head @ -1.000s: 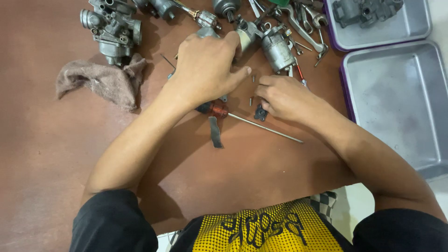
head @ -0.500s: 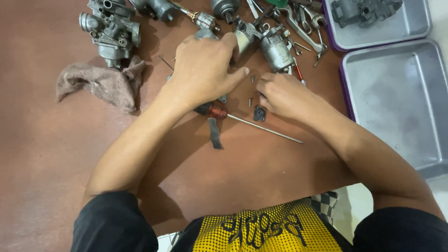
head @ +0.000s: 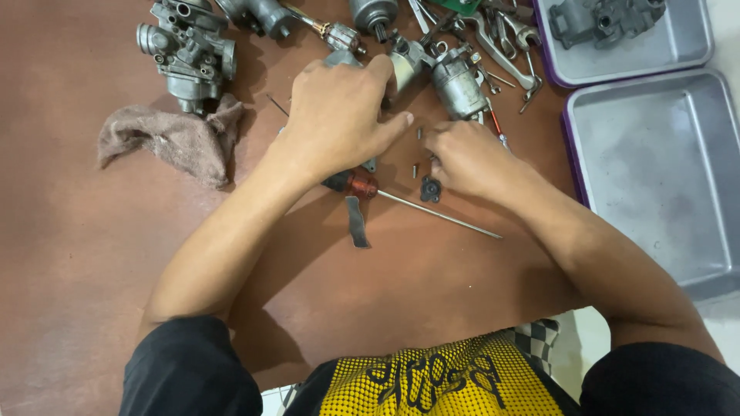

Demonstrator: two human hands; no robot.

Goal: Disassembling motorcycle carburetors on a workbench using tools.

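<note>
My left hand (head: 339, 115) lies palm down over a grey metal part (head: 340, 57), fingers closed around it, thumb pointing right. My right hand (head: 469, 158) rests on the brown table just to its right, fingers curled under and their tips hidden. Between the two hands lie small loose screws (head: 416, 166). A small black round part (head: 430, 189) sits just below my right hand. A screwdriver with a red and black handle (head: 354, 183) lies under my left hand, its thin shaft (head: 447, 219) running right. A flat metal strip (head: 357, 222) lies below the handle.
A carburettor body (head: 189, 50) and a brown rag (head: 177, 139) lie at the far left. Several engine parts and wrenches (head: 501, 38) crowd the far edge. Two grey trays stand at the right: the far tray (head: 694, 46) holds a casting, and the near tray (head: 663, 177) is beside my right forearm.
My right hand has drawn slightly to the right, away from my left thumb, uncovering the small screws between the hands. My left hand has stayed over the metal part.
</note>
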